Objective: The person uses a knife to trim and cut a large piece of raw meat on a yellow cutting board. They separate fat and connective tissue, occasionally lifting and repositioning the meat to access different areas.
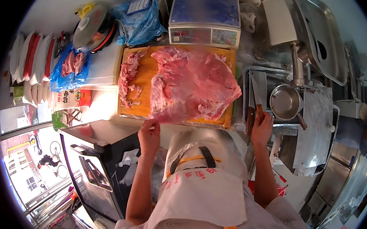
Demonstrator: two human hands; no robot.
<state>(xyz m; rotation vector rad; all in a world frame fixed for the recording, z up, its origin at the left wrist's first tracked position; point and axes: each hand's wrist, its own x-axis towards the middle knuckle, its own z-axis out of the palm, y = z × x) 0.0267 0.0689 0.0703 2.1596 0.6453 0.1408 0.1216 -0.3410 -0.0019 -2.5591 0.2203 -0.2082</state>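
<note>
A large slab of raw pink meat [193, 83] is spread over a wooden cutting board [148, 74]. A strip of cut meat pieces [129, 75] lies along the board's left side. My left hand [149, 135] pinches the near edge of the slab at the board's front. My right hand [261, 127] is off the board's right side, closed on the wooden handle of a cleaver [256, 91] whose blade points away from me. A second knife handle [250, 118] lies beside it. I wear a white apron [200, 187].
A digital scale [205, 19] stands behind the board. A metal bowl [285, 102] and a meat grinder [298, 62] are to the right. Meat on blue plastic [71, 65], a pot lid [92, 27] and a blue bag with a calculator [140, 15] sit on the left.
</note>
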